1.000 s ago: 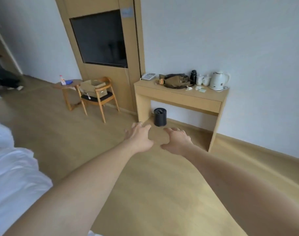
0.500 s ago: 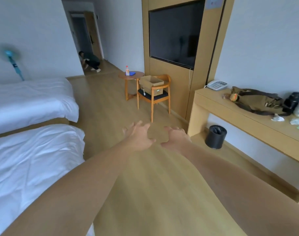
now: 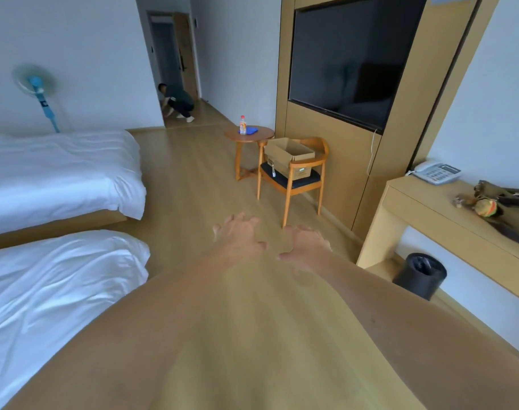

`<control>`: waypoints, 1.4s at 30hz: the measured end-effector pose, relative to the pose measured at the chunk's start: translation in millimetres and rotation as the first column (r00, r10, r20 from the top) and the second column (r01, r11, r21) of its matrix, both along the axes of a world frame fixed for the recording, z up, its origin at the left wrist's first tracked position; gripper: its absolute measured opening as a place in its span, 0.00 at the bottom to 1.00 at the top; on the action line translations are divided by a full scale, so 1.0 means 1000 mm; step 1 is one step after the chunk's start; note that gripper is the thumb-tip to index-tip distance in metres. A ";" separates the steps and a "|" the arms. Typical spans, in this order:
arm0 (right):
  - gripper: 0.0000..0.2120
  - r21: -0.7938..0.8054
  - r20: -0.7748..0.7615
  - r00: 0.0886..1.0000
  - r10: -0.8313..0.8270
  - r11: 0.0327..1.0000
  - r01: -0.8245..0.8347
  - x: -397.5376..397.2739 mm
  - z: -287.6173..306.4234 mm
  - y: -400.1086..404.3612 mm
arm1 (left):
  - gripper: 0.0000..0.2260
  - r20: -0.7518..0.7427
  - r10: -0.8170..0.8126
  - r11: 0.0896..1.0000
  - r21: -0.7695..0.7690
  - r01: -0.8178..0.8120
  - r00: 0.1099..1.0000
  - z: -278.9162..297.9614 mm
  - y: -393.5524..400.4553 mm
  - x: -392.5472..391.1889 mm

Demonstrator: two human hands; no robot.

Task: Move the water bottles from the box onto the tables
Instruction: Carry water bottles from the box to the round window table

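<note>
**Both hands empty over floor; box on chair, one bottle on round table**

Surface: light wood-look floor (image 3: 193,179) runs the room's length to a doorway, where a crouching person (image 3: 177,102) is low at the wall; two beds with white sheets (image 3: 57,170) along the left; blue standing fan (image 3: 38,87) against the far wall.

Right side: wood panel with dark TV (image 3: 350,57); desk (image 3: 447,220) carrying a telephone (image 3: 437,172) and a bag (image 3: 506,208); black bin (image 3: 419,275) beneath it.

Task items: open cardboard box (image 3: 288,156) sits on the seat of the wooden chair (image 3: 310,187); contents not visible; its side label is too small to read. A water bottle (image 3: 243,125), red cap, label unreadable, stands upright on the small round table (image 3: 252,136) just behind the chair, beside a blue cloth (image 3: 251,131).

Hands: left hand (image 3: 237,238) and right hand (image 3: 307,247) stretched forward, palms down, close together, fingers loosely spread, holding nothing; well short of the chair.
</note>
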State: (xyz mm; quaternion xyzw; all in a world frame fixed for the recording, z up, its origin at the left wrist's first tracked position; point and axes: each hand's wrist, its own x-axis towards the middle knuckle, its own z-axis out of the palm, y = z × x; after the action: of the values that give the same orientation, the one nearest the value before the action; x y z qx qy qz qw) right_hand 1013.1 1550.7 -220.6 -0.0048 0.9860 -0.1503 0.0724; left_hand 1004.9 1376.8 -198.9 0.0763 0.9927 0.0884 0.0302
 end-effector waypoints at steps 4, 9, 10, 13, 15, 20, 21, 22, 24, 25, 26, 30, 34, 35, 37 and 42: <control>0.33 0.000 0.008 1.000 -0.030 1.000 0.030 -0.094 0.013 -0.018 | 0.32 0.053 0.000 0.999 0.049 -0.002 0.999 0.003 -0.019 -0.099; 0.37 -0.027 0.020 0.998 -0.068 0.997 0.068 -0.197 0.017 -0.031 | 0.31 0.037 -0.014 0.998 0.069 0.011 0.999 0.003 -0.030 -0.208; 0.37 -0.025 0.026 0.997 -0.074 0.997 0.075 -0.216 0.015 -0.032 | 0.32 0.042 -0.020 0.998 0.067 0.017 0.999 0.000 -0.031 -0.228; 0.37 -0.032 0.033 0.996 -0.078 0.996 0.079 -0.276 0.005 -0.036 | 0.33 0.058 -0.042 0.998 0.049 0.039 0.997 -0.013 -0.034 -0.287; 0.37 -0.030 0.041 0.997 -0.071 0.997 0.073 -0.320 -0.004 -0.035 | 0.33 0.059 -0.044 0.998 0.045 0.041 0.997 -0.023 -0.035 -0.330; 0.38 -0.002 0.040 0.997 -0.059 0.998 0.059 -0.454 -0.025 -0.022 | 0.33 0.047 -0.017 0.999 0.044 0.014 0.999 -0.038 -0.031 -0.455; 0.38 -0.006 0.034 0.998 -0.057 0.998 0.058 -0.484 -0.028 -0.019 | 0.33 0.044 -0.010 0.999 0.051 0.008 0.999 -0.039 -0.029 -0.483; 0.39 -0.011 0.033 0.998 -0.050 0.999 0.051 -0.514 -0.029 -0.016 | 0.32 0.045 -0.003 0.998 0.057 0.001 0.999 -0.039 -0.026 -0.510; 0.39 -0.012 0.047 0.999 -0.027 1.000 0.028 -0.570 -0.028 -0.010 | 0.32 0.070 0.008 0.999 0.047 -0.011 0.998 -0.038 -0.019 -0.562; 0.39 -0.011 0.055 0.998 -0.019 1.000 0.020 -0.597 -0.027 -0.007 | 0.32 0.084 0.014 0.999 0.034 -0.017 0.996 -0.037 -0.016 -0.587; 0.38 -0.012 0.060 0.998 -0.013 1.000 0.014 -0.622 -0.025 -0.004 | 0.32 0.092 0.023 0.999 0.028 -0.026 0.995 -0.036 -0.014 -0.613; 0.35 0.002 0.066 0.998 0.017 1.000 -0.017 -0.715 -0.019 0.004 | 0.31 0.096 0.024 0.997 0.068 -0.031 0.995 -0.031 -0.003 -0.705; 0.36 0.001 0.078 0.997 0.025 1.000 -0.025 -0.790 -0.026 0.009 | 0.32 0.117 -0.001 0.998 0.060 -0.006 0.993 -0.035 0.008 -0.786; 0.36 -0.009 0.078 0.997 0.023 1.000 -0.022 -0.807 -0.031 0.011 | 0.32 0.113 -0.009 0.998 0.065 0.001 0.994 -0.038 0.010 -0.806; 0.36 -0.014 0.086 0.996 0.006 1.000 -0.005 -0.845 -0.041 0.015 | 0.31 0.114 -0.023 0.996 0.087 0.013 0.993 -0.045 0.014 -0.849; 0.36 0.021 0.107 0.991 -0.076 0.997 0.075 -0.943 -0.066 0.018 | 0.29 0.119 -0.107 0.992 0.081 0.098 0.987 -0.065 0.025 -0.958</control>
State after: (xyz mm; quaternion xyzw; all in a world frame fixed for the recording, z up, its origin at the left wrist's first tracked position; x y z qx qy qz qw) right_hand 69.8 1569.2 -286.8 0.0412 0.9814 -0.1444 0.1196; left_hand 47.0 1401.4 -264.1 0.1229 0.9797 0.1285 0.0928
